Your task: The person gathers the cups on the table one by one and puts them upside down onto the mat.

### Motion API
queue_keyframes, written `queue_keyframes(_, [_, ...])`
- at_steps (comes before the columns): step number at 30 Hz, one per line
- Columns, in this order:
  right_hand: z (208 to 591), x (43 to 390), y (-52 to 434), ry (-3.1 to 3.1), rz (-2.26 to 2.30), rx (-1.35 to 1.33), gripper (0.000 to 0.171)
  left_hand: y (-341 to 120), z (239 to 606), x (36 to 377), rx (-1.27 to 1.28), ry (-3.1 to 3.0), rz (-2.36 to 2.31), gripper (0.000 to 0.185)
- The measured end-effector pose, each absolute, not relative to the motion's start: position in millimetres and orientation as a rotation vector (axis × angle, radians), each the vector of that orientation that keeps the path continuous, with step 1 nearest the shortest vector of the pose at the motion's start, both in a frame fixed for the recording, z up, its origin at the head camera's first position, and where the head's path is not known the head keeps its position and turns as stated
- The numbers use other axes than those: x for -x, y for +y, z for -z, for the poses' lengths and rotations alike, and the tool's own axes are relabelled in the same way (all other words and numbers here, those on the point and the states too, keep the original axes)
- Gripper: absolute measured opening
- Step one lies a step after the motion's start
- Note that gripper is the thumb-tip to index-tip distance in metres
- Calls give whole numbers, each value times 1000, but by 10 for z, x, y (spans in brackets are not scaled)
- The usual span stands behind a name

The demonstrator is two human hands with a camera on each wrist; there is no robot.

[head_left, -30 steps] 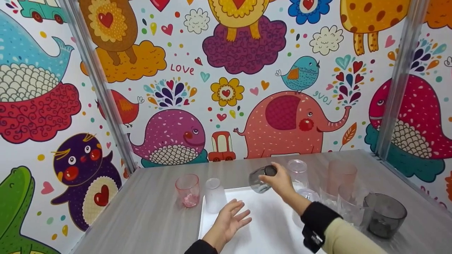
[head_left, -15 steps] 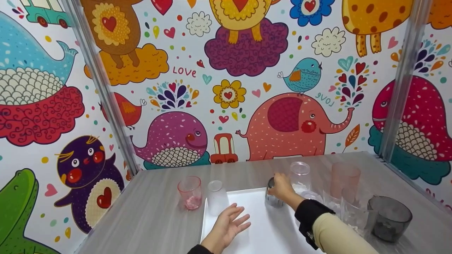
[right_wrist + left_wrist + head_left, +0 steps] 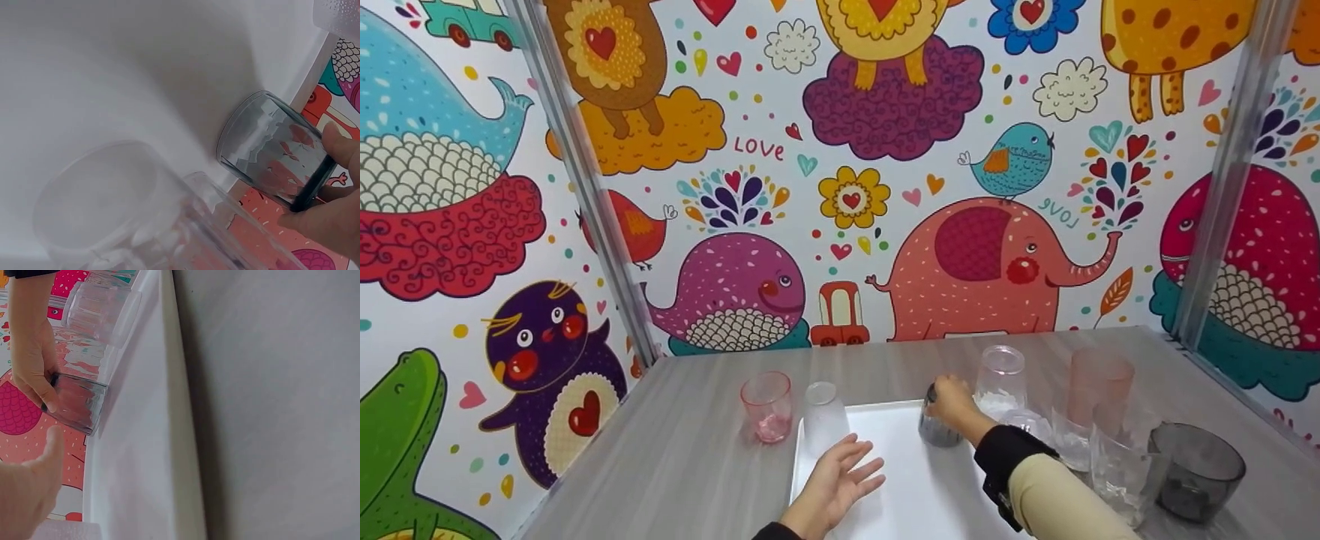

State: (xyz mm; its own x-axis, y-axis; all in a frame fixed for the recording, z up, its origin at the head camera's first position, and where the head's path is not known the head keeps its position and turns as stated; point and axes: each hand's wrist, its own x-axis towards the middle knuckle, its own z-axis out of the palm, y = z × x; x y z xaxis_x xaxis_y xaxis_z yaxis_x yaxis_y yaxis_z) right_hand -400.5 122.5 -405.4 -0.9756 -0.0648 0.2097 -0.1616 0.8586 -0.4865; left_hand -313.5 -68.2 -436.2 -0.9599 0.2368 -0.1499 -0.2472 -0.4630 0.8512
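Observation:
A small smoky grey glass [image 3: 936, 430] stands mouth down on the far part of the white tray [image 3: 907, 495]. My right hand [image 3: 946, 399] grips it round its dark base from above. The right wrist view shows the glass [image 3: 269, 147] with its rim on the tray [image 3: 101, 67] and my fingers [image 3: 337, 146] on the base. From the left wrist the same glass [image 3: 76, 403] shows against the tray [image 3: 146, 461]. My left hand [image 3: 844, 471] hovers flat and empty over the tray's near left part.
A frosted clear cup [image 3: 824, 417] stands inverted at the tray's far left corner, a pink cup [image 3: 767, 406] beside it on the table. On the right stand an inverted clear cup [image 3: 1000, 381], a tall pink cup [image 3: 1099, 384], several clear cups [image 3: 1119, 466] and a wide grey cup [image 3: 1197, 469].
One second ago my right hand held the grey glass tilted in the air. It has turned it over and lowered it onto the tray. My left hand has barely moved.

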Motion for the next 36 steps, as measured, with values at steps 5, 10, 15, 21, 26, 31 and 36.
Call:
queue_keyframes(5, [4102, 4041, 1232, -2850, -664, -221, 36, -692, 4370, 3125, 20, 1459, -2466, 61])
queue_keyframes(10, [4542, 4450, 1386, -2701, -539, -313, 36, -711, 4365, 3109, 10, 1446, -2471, 65])
queue_keyframes(15, [4544, 4467, 1357, -2719, -534, -277, 36, -723, 4358, 3095, 16, 1431, -2477, 67])
queue_keyframes(21, [4089, 4016, 1264, -2849, -604, -275, 49, -715, 4356, 3092, 20, 1451, -2472, 65])
queue_keyframes(26, [3846, 3945, 1311, -2893, -884, -289, 73, -726, 4343, 3097, 24, 1442, -2474, 66])
queue_keyframes(31, [3446, 3832, 1485, -2802, -1199, -448, 80, -733, 4330, 3085, -2, 1418, -2472, 65])
queue_keyframes(36, [3121, 3622, 1879, -2756, -1300, -486, 81, -723, 4303, 3051, -20, 1397, -2469, 63])
